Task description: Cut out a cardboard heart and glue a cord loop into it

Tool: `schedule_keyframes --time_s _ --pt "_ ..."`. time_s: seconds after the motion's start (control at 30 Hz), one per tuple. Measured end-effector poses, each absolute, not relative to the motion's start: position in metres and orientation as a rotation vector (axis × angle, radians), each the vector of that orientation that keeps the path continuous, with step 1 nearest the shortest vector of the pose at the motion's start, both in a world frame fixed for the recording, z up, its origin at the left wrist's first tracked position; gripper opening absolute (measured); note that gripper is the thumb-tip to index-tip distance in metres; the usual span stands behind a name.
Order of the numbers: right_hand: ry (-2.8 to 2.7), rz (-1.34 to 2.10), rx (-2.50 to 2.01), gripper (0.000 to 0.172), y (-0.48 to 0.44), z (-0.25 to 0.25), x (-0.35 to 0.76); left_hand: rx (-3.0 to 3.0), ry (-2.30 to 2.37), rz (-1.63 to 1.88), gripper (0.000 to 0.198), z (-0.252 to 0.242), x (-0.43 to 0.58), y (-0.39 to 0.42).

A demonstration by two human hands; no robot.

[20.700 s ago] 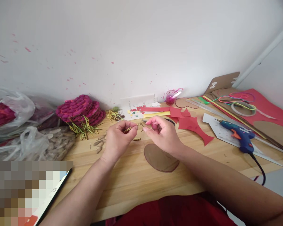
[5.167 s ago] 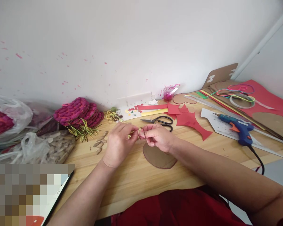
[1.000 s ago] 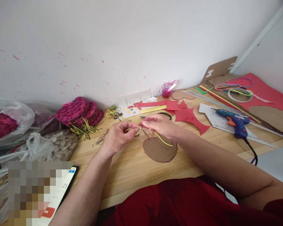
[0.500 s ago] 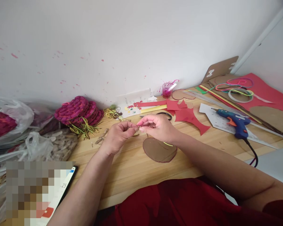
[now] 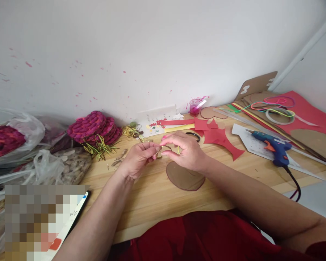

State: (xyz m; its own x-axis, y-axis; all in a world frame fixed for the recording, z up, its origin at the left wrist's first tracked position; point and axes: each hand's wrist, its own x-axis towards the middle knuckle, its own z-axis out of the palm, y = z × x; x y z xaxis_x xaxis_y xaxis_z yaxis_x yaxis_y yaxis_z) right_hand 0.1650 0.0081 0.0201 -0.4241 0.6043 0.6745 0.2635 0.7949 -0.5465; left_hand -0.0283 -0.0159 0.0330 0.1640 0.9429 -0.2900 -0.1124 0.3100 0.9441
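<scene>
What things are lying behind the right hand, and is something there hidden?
Behind the right hand, part of a black loop shows, like a scissors handle, with red paper and a yellow strip beyond. The rest of the loop is covered by the hand.

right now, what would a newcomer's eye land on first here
Probably the stack of magenta woven pieces near the wall, on the left. The blue glue gun on the right likely comes next, then the left hand at the centre, pinching thin cord, with the right hand close beside it.
</scene>
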Motion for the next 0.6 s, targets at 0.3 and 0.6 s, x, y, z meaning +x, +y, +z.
schedule_keyframes --time_s 0.3,0.6 --pt "-2.045 -0.038 -0.615 0.006 0.006 0.018 0.166 0.827 1.092 1.004 0.017 0.030 -0.022 -0.018" --pt "-2.071 0.013 -0.599 0.014 0.006 0.018 0.163 0.793 1.053 0.967 0.018 0.030 -0.017 -0.019"
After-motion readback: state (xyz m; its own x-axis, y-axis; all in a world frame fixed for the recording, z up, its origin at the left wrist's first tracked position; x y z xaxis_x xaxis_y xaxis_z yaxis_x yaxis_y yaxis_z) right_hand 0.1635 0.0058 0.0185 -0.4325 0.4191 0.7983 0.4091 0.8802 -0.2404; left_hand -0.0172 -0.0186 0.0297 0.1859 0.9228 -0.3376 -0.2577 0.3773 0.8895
